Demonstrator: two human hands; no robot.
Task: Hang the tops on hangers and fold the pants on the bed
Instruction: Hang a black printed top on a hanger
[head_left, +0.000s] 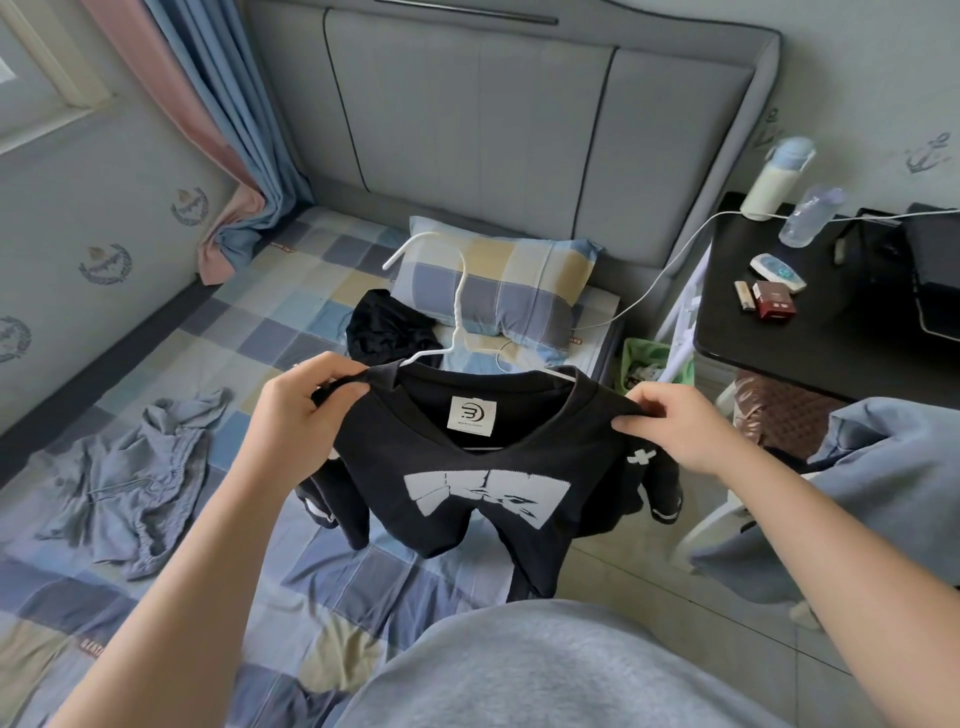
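L hand (298, 405), R hand (670, 421) both tight on black top (415, 447) on white hanger (457, 296); green bin (630, 347) w/ litter (643, 372).

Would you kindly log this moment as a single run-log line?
step: hanging black top | left hand: grips shoulder | right hand: grips shoulder | hanger: in neck | grey pants: unfolded on bed

Grey padded headboard (519, 130), pink-blue curtain (228, 119) left, black side table (810, 348) right, pale tiled floor (634, 571)
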